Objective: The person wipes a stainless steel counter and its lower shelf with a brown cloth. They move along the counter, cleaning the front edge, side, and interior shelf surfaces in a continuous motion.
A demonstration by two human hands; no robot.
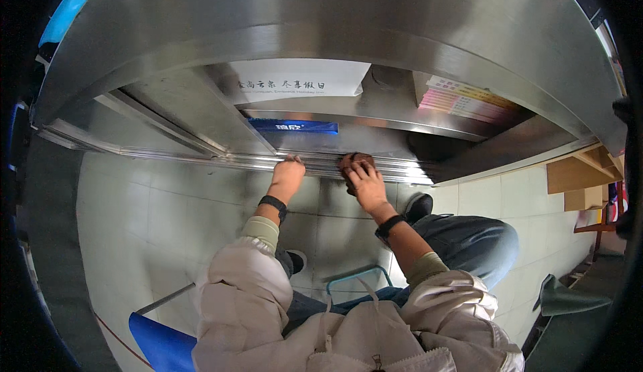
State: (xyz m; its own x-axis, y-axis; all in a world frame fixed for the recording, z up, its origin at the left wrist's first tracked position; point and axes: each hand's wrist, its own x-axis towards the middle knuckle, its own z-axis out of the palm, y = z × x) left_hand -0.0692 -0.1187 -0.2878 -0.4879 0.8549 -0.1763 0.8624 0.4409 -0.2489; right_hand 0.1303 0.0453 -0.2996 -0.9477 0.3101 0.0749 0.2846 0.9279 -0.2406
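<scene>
A crumpled dark brown cloth is pressed on the metal sliding-door track of a stainless steel cabinet. My right hand grips it from above, with the fingers spread over its near side. To the left, my left hand rests at the same track with its fingers curled in; no object shows in it, though the palm side is hidden. Left of that hand, sliding metal door panels cover part of the cabinet, while the right part stands open.
Inside the cabinet are a white printed bag, a blue box and a stack of printed packs. Cardboard boxes stand at the right. A blue chair is at lower left. Pale tiles cover the floor.
</scene>
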